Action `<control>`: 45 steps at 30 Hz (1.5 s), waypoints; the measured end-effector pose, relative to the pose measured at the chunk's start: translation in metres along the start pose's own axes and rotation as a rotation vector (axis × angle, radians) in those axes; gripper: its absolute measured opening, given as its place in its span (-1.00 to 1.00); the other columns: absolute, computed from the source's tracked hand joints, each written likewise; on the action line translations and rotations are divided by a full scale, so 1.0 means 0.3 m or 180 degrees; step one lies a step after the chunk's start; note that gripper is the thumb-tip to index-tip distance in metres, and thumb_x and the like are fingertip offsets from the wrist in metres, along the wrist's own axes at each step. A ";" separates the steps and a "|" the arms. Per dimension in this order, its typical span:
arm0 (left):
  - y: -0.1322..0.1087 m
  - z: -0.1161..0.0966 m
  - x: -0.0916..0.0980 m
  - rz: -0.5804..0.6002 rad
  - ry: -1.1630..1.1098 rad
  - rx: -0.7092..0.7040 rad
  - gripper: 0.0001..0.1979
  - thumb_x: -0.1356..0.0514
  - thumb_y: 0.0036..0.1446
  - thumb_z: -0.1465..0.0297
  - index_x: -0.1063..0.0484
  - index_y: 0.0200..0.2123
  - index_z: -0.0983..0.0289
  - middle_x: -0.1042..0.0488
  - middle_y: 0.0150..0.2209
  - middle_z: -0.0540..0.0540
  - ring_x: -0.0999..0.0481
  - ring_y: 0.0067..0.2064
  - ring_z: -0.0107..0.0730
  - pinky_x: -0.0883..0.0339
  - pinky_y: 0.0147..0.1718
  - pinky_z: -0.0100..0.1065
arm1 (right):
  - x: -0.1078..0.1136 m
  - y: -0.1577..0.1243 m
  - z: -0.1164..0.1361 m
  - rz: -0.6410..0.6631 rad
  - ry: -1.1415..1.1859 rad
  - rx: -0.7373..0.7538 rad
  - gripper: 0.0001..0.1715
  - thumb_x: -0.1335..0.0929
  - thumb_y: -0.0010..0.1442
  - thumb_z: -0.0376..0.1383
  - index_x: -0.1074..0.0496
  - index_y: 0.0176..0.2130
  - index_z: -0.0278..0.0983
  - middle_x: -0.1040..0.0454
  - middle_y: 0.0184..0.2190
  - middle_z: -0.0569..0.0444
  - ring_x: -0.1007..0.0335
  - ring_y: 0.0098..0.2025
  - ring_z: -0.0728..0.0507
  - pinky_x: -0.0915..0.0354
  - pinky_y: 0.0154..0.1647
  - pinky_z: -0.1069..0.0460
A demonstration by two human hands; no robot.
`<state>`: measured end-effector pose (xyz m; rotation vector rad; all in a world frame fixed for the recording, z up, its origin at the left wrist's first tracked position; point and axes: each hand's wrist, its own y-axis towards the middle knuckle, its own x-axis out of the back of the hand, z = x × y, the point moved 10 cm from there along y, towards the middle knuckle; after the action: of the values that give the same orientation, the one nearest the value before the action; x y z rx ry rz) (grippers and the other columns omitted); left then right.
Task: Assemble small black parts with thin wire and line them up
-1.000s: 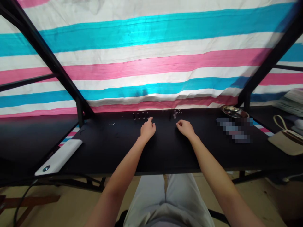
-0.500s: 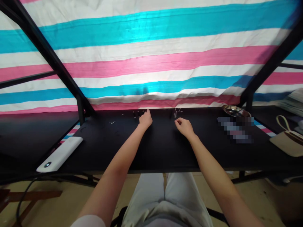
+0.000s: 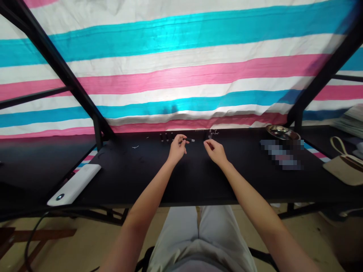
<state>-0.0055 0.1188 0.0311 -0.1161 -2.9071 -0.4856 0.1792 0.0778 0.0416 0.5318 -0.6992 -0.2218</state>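
My left hand [image 3: 177, 150] pinches a small dark cylinder with a pale end [image 3: 190, 140], which lies level and points to the right. Opposite it, my right hand [image 3: 216, 152] has its fingers pressed together; whatever is between them is too small to make out. Similar small dark cylinders [image 3: 166, 136] stand in a row just beyond my left hand. Behind my right hand a few more dark pieces with pale ends [image 3: 210, 134] sit close to some thin white curled strands [image 3: 216, 132].
The black table [image 3: 127, 177] ends at a striped sheet [image 3: 181, 81] between slanted black posts. A white oblong device [image 3: 75, 185] lies at the left edge. To the right are a shiny metal dish [image 3: 279, 132], a blurred-out item [image 3: 280, 154] and a beige pouch [image 3: 344, 168].
My left hand has drawn back from the row and now holds a cylinder. My right hand has shifted slightly left toward it, fingers still closed.
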 end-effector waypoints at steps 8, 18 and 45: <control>-0.092 -0.075 -0.062 0.0298 -0.0845 -0.0158 -0.76 -0.12 0.07 0.28 -0.14 -0.27 0.27 -0.42 -0.29 0.06 -0.29 -0.69 -0.71 -0.12 -0.73 -0.56 | -0.072 -0.044 0.066 0.0189 0.0903 -0.0197 -0.57 -0.16 0.20 0.02 -0.32 -0.36 -0.25 -0.31 -0.56 0.15 -0.18 -0.57 0.02 -0.16 -0.50 0.12; -0.110 -0.102 -0.082 0.0488 -0.0806 -0.0209 -0.65 -0.18 0.02 0.24 -0.16 -0.19 0.26 -0.43 -0.34 0.03 -0.31 -0.69 -0.69 -0.15 -0.72 -0.56 | -0.090 -0.054 0.066 0.0285 0.1347 -0.0109 -0.59 -0.16 0.20 0.03 -0.26 -0.39 -0.24 -0.24 -0.57 0.18 -0.15 -0.58 0.03 -0.12 -0.56 0.13; -0.106 -0.138 -0.031 0.0226 0.0479 -0.0748 -0.74 -0.08 0.12 0.19 -0.32 -0.38 0.28 -0.16 -0.62 -0.09 -0.13 -0.63 -0.61 -0.03 -0.62 -0.49 | -0.048 -0.056 0.126 0.0184 0.1148 0.0098 -0.63 -0.17 0.21 -0.02 -0.26 -0.42 -0.23 -0.22 -0.57 0.16 -0.12 -0.56 0.01 -0.09 -0.52 0.10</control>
<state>0.0075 0.0747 0.0577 -0.2058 -2.6804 -0.7861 0.1431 0.0542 0.0487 0.5622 -0.3666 -0.0576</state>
